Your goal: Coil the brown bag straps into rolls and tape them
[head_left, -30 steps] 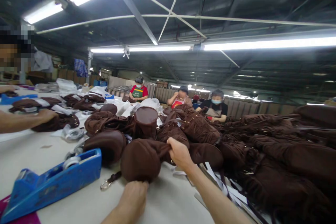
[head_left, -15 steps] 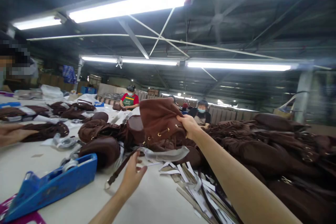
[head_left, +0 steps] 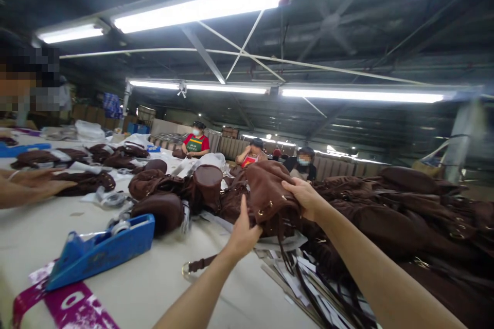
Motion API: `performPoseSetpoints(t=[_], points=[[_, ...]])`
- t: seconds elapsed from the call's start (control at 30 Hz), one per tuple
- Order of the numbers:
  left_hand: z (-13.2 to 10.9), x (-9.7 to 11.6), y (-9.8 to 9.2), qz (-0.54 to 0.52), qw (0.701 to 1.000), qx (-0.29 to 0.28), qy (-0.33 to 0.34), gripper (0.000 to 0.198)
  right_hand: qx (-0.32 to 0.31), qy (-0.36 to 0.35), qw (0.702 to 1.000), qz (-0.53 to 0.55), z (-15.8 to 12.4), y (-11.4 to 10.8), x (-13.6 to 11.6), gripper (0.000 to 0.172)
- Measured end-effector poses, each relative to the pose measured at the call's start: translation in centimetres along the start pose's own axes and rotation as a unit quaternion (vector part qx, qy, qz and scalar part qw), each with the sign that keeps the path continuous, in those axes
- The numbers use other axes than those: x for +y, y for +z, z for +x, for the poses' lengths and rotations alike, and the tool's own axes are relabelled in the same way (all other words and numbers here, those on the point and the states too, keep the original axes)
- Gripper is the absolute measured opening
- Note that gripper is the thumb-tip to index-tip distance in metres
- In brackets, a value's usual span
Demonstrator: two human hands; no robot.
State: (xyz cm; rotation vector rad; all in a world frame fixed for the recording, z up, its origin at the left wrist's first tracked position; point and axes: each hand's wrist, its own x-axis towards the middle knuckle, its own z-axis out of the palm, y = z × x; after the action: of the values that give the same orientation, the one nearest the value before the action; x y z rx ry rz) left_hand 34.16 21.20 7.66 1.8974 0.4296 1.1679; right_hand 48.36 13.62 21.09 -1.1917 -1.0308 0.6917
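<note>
A brown leather drawstring bag (head_left: pixel 268 182) with gold eyelets is held up in front of me over the table. My right hand (head_left: pixel 304 198) grips its right side, fingers closed on the leather, and dark cords dangle below. At the bag's lower left is my left hand (head_left: pixel 243 234), its fingers stretched out and apart; whether the fingertips touch the leather I cannot tell. Partly behind my left forearm, a brown strap (head_left: pixel 203 263) with a gold buckle lies on the white table (head_left: pixel 154 288).
A blue tape dispenser (head_left: pixel 104 252) stands at left on a purple bag (head_left: pixel 81 306). Brown bags (head_left: pixel 386 221) are heaped at right, with paper strips (head_left: pixel 278 277) before them. Another person's hand (head_left: pixel 34 187) is at far left; co-workers sit across the table.
The bag has moved right and lower with my right hand still on it. My left hand has moved right and up toward it, away from the buckled strap.
</note>
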Motion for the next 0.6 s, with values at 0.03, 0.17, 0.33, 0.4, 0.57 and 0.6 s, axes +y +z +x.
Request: performPoseSetpoints(t=[0.03, 0.17, 0.33, 0.4, 0.57, 0.6], points=[[0.3, 0.1, 0.8, -0.028, 0.999, -0.038, 0.004, 0.109, -0.008, 0.004, 1.0, -0.001, -0.1, 0.0, -0.3, 0.008], [-1.2, -1.8, 2.9, 0.093, 0.986, -0.135, 0.017, 0.107, -0.027, 0.027, 0.999, -0.005, 0.0, 1.0, 0.7, 0.009], [-4.9, -6.5, -0.4, 0.315, 0.927, -0.203, -0.012, 0.087, -0.02, 0.046, 0.999, 0.001, -0.3, 2.2, 4.3, 0.011], [-5.3, -7.5, -3.2, 0.289, 0.934, -0.204, -0.049, 0.065, -0.019, 0.047, 0.999, 0.007, -0.5, 2.1, 5.3, 0.01], [-3.5, -5.7, -5.1, 0.188, 0.964, -0.064, -0.175, 0.01, -0.005, 0.038, 0.999, 0.033, -1.0, 0.6, 4.7, 0.008], [-3.3, -4.7, -3.7, 0.16, 0.967, -0.044, -0.192, 0.015, -0.003, 0.036, 0.999, 0.037, -1.1, 0.2, 3.9, 0.007]])
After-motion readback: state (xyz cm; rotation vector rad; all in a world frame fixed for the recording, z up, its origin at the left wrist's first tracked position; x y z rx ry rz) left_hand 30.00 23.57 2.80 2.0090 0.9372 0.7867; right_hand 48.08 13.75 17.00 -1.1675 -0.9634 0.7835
